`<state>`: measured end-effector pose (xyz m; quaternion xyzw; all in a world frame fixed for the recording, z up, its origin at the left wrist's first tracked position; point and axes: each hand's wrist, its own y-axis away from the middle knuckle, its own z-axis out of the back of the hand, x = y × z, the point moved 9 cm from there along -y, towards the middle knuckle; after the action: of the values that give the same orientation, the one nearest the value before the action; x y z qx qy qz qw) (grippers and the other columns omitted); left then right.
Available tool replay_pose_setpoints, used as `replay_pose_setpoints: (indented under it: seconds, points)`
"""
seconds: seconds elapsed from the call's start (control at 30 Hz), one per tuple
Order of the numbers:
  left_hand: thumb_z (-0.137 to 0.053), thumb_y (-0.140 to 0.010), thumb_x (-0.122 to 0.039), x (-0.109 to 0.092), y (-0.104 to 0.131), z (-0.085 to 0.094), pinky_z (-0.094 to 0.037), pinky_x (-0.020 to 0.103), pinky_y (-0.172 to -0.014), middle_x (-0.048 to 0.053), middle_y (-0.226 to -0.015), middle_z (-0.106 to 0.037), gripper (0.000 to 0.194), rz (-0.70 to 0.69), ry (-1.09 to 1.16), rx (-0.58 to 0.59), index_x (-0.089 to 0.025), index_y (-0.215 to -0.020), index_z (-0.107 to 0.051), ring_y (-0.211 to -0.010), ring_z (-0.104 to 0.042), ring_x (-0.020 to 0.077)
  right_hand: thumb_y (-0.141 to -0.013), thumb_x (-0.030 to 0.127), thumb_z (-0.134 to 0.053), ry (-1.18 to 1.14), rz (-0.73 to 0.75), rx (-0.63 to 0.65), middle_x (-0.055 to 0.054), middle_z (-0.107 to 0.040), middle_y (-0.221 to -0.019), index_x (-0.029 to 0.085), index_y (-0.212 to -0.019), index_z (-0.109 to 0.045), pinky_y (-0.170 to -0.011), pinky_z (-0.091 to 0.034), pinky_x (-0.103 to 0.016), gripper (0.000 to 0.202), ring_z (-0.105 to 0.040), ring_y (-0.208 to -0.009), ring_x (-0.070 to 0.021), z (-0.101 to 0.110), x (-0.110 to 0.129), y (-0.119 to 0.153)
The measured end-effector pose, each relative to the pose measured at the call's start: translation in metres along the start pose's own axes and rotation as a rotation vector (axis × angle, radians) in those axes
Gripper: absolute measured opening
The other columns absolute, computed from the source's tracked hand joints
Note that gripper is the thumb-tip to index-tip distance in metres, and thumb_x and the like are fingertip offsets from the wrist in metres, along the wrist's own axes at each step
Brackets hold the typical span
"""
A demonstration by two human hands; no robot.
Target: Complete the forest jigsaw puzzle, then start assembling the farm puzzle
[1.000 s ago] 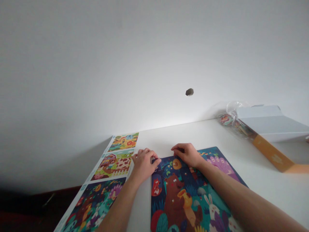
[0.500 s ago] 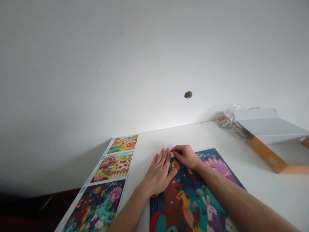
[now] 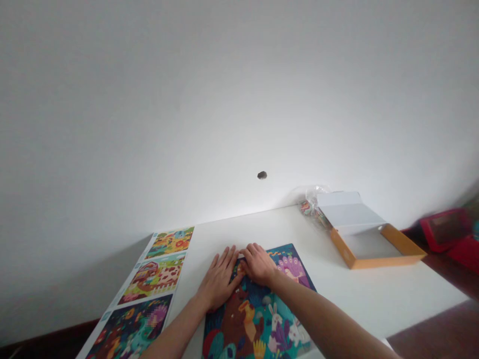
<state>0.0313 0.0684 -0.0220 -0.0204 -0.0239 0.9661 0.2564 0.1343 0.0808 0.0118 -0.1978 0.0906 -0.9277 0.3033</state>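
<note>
A picture jigsaw puzzle [image 3: 239,319] with a bear, rabbits and a purple peacock lies flat in front of me, partly covered by my forearms. My left hand [image 3: 219,281] rests palm down over its upper left edge, fingers stretched out. At the top edge, my right hand [image 3: 257,264] is closed, its fingers bent and bunched against the puzzle. Its fingertips meet those of the left hand. Whatever lies under or between the right fingertips is hidden.
A printed sheet [image 3: 149,279] with three pictures lies along the table's left side. An orange box [image 3: 385,262] with a white lid stands at right, beside a clear plastic bag [image 3: 310,204] of colourful pieces. The white wall [image 3: 224,99] with a hole rises behind. Red items [image 3: 445,229] lie beyond the table.
The view has swung to the right, bringing in more of the box and the table's right end. My right hand has settled flatter over the top edge, covering a pale spot there.
</note>
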Motion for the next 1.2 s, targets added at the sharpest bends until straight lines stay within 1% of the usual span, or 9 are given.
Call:
replay_pose_setpoints:
  seconds: [0.23,0.37,0.43,0.53,0.7,0.83,0.97,1.1,1.2]
  points:
    - [-0.029,-0.096,-0.050,0.001,0.001,0.010,-0.020,0.047,-0.117,0.006,-0.158,-0.017,0.061,-0.023,0.004,0.014,-0.024,-0.151,-0.021,-0.146,-0.016,0.0256,-0.096,0.035,-0.050,-0.043,0.039,0.066,-0.010,-0.048,-0.136,0.022,-0.136,-0.050,-0.105,-0.034,-0.042,0.042,-0.043,-0.123,-0.0262,0.031,-0.029,0.061]
    - [-0.028,-0.097,-0.027,-0.016,0.008,0.013,-0.022,0.048,-0.116,0.004,-0.158,-0.016,0.049,0.029,-0.029,-0.036,-0.024,-0.146,-0.037,-0.146,-0.012,0.0267,-0.097,0.039,-0.044,-0.014,-0.067,0.123,-0.008,-0.025,-0.154,0.020,-0.149,-0.032,-0.114,-0.021,-0.049,0.057,-0.023,-0.140,-0.0290,0.027,-0.038,0.095]
    - [-0.028,-0.093,-0.015,-0.031,0.017,0.001,-0.027,0.048,-0.115,0.005,-0.157,-0.021,0.054,0.108,-0.029,-0.001,-0.021,-0.145,-0.038,-0.145,-0.018,0.0262,-0.097,0.036,-0.041,0.018,-0.192,0.081,-0.009,-0.018,-0.155,0.017,-0.150,-0.030,-0.115,-0.018,-0.053,0.057,-0.017,-0.141,-0.0309,0.021,-0.038,0.106]
    - [-0.029,-0.094,-0.027,-0.054,0.035,-0.010,-0.025,0.056,-0.114,0.006,-0.155,-0.025,0.054,0.302,-0.054,-0.071,-0.020,-0.148,-0.031,-0.144,-0.021,0.0305,-0.097,0.036,-0.041,0.030,-0.309,0.012,-0.008,-0.016,-0.155,0.019,-0.149,-0.033,-0.116,-0.015,-0.053,0.055,-0.013,-0.142,-0.0317,0.013,-0.030,0.116]
    - [-0.033,-0.092,-0.037,-0.085,0.044,-0.007,-0.022,0.062,-0.112,0.005,-0.156,-0.022,0.061,0.354,-0.032,-0.123,-0.022,-0.150,-0.023,-0.144,-0.019,0.0360,-0.098,0.039,-0.041,0.032,-0.306,0.002,-0.006,-0.016,-0.154,0.019,-0.148,-0.035,-0.115,-0.017,-0.054,0.055,-0.012,-0.142,-0.0324,0.012,-0.025,0.113]
    - [-0.031,-0.093,-0.039,-0.078,0.035,0.001,-0.018,0.062,-0.113,0.005,-0.157,-0.021,0.060,0.392,-0.003,-0.118,-0.022,-0.150,-0.024,-0.144,-0.017,0.0357,-0.097,0.042,-0.043,0.026,-0.280,0.024,-0.009,-0.021,-0.154,0.018,-0.147,-0.037,-0.115,-0.017,-0.053,0.055,-0.015,-0.142,-0.0317,0.018,-0.033,0.099]
    - [-0.031,-0.093,-0.041,-0.073,0.030,0.004,-0.017,0.062,-0.113,0.006,-0.157,-0.021,0.060,0.416,0.001,-0.133,-0.021,-0.150,-0.027,-0.145,-0.017,0.0357,-0.095,0.033,-0.045,0.047,-0.264,-0.001,-0.011,-0.029,-0.152,0.016,-0.144,-0.042,-0.115,-0.020,-0.051,0.052,-0.021,-0.141,-0.0306,0.023,-0.031,0.098]
    - [-0.029,-0.094,-0.041,-0.075,0.030,0.005,-0.018,0.062,-0.112,0.006,-0.156,-0.021,0.059,0.407,-0.003,-0.138,-0.020,-0.149,-0.028,-0.144,-0.018,0.0362,-0.093,0.026,-0.042,0.101,-0.210,-0.009,-0.011,-0.028,-0.152,0.016,-0.144,-0.042,-0.114,-0.025,-0.050,0.052,-0.021,-0.141,-0.0305,0.026,-0.023,0.126]
    - [-0.029,-0.094,-0.041,-0.075,0.029,0.004,-0.018,0.063,-0.112,0.007,-0.157,-0.020,0.060,0.401,-0.012,-0.147,-0.019,-0.149,-0.027,-0.144,-0.017,0.0369,-0.089,0.018,-0.038,0.233,-0.265,-0.105,-0.010,-0.028,-0.152,0.016,-0.145,-0.039,-0.113,-0.019,-0.057,0.056,-0.016,-0.142,-0.0307,0.052,-0.042,0.157]
